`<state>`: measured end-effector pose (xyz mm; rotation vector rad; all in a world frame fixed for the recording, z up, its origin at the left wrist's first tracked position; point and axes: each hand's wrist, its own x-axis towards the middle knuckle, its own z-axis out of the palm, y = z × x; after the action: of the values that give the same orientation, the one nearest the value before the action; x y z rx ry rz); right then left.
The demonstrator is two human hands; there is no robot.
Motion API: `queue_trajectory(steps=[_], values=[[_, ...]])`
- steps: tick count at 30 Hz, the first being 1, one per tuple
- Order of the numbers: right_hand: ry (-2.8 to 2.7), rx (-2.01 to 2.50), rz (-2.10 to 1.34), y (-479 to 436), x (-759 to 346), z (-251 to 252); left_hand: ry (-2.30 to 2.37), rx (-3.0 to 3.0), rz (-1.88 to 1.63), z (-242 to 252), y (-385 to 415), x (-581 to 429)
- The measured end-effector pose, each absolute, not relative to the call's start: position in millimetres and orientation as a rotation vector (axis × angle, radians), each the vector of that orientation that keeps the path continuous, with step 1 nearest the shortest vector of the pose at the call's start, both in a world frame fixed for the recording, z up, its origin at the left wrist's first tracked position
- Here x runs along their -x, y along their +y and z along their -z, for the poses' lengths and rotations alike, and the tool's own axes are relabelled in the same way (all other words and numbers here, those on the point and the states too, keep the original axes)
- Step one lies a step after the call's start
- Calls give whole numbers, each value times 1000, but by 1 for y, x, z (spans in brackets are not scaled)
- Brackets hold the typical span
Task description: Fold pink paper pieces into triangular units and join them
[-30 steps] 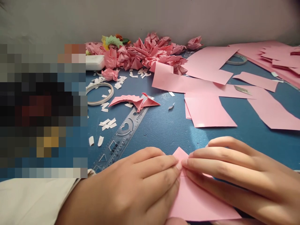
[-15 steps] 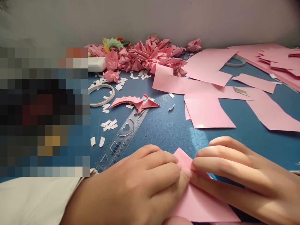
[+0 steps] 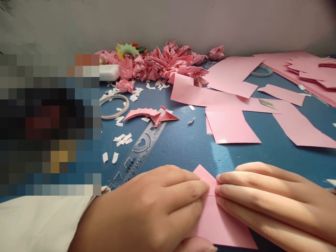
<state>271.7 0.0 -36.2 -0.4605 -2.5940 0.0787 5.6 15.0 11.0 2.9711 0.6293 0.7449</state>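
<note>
A sheet of pink paper (image 3: 223, 225), its pointed corner facing away from me, lies on the blue table at the front. My left hand (image 3: 154, 206) rests over the paper's left side, its fingers closed together and the thumb low at the near edge. On the other side, my right hand (image 3: 273, 199) has its fingers stretched out side by side, with the tips touching the paper's right edge. A crease line crosses the paper between the two sets of fingertips. The palms of both hands are hidden.
A clear ruler (image 3: 139, 147) lies left of centre, with a folded pink paper piece (image 3: 151, 113) over its far end. Behind are a tape roll (image 3: 127, 105), white scraps (image 3: 123, 138) and a heap of folded pink pieces (image 3: 170, 61). Cut pink sheets (image 3: 233, 127) cover the right.
My fingertips have moved apart, uncovering the crease line. The fingers of my right hand have straightened and lie lower and flatter against the paper's right edge.
</note>
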Motion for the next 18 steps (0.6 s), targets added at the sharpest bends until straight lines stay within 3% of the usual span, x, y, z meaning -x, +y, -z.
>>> queue_trajectory(steps=[4, 11, 18], values=[[-2573, 541, 19, 3, -267, 31, 573, -2959, -819, -5, 13, -6], [-2685, 553, -28, 6, -276, 29, 752, -2813, -508, -9, 4, -6], [-2593, 614, 97, -12, -279, 35, 781, -2831, -506, -3, 2, -8]])
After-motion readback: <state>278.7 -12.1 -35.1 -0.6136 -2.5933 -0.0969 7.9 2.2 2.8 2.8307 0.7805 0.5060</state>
